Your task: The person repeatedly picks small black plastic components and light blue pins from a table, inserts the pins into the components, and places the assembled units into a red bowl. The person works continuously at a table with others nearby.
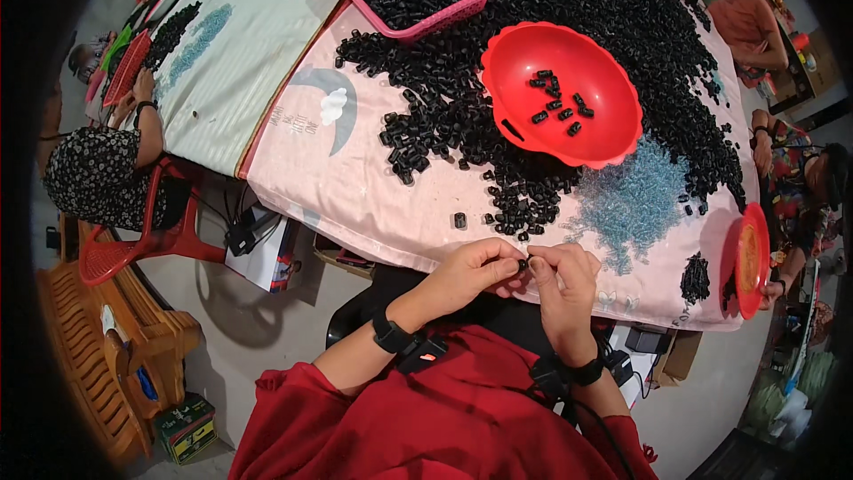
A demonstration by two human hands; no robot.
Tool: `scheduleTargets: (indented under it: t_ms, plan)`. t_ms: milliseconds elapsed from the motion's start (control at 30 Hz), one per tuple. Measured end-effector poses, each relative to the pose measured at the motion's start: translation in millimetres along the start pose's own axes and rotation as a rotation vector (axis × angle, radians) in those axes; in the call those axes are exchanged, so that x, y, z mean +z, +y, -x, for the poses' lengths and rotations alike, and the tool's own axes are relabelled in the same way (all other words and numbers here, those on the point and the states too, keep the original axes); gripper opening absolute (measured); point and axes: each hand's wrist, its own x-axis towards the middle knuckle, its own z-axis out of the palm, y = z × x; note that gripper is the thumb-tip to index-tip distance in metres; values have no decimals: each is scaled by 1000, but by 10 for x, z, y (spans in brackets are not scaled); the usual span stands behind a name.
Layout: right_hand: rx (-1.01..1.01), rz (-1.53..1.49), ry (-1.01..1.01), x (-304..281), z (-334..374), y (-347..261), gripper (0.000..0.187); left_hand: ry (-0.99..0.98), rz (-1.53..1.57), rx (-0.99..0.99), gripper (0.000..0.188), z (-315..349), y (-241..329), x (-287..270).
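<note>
My left hand [480, 267] pinches a small black cylindrical piece [522, 266] just over the table's near edge. Beside it, my right hand [567, 283] has thumb and forefinger pressed together at the same piece; whatever lies between those fingertips is too small to make out. Beyond my hands spreads a heap of similar black pieces [524, 200], with one lone piece [459, 220] to the left. To the right is a pile of clear bluish bits [633, 200]. A red scalloped bowl [613, 89] behind it holds several black pieces.
A pink basket [418, 34] full of black pieces stands at the far left of the pink tablecloth [346, 204]. A smaller heap of thin black pieces [696, 279] lies near right, by a red-rimmed dish [752, 258]. Other people sit at both sides; a red chair [147, 244] is left.
</note>
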Motion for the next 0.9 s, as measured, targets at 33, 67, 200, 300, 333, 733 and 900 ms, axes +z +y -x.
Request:
scheduleTargets:
  t_ms: [33, 67, 200, 300, 333, 733, 900]
  plan:
    - [4, 0, 5, 11, 5, 0, 10, -2, 4, 3, 24, -1, -3, -1]
    - [8, 1, 11, 21, 10, 0, 10, -3, 8, 5, 24, -2, -9, -5]
    - [46, 8, -16, 45, 47, 9, 11, 0, 12, 12, 24, 3, 2, 5]
    - [59, -2, 1, 69, 63, 9, 10, 3, 3, 19, 25, 5, -11, 4]
    - [73, -9, 11, 84, 61, -2, 10, 7, 6, 24, 25, 6, -12, 9]
    - [-201, 215, -39, -47, 37, -1, 39, 56, 84, -19, 28, 43, 38, 62]
    - [-245, 342, -48, -81, 39, -93, 50, 89, 138, -28, 28, 70, 76, 137]
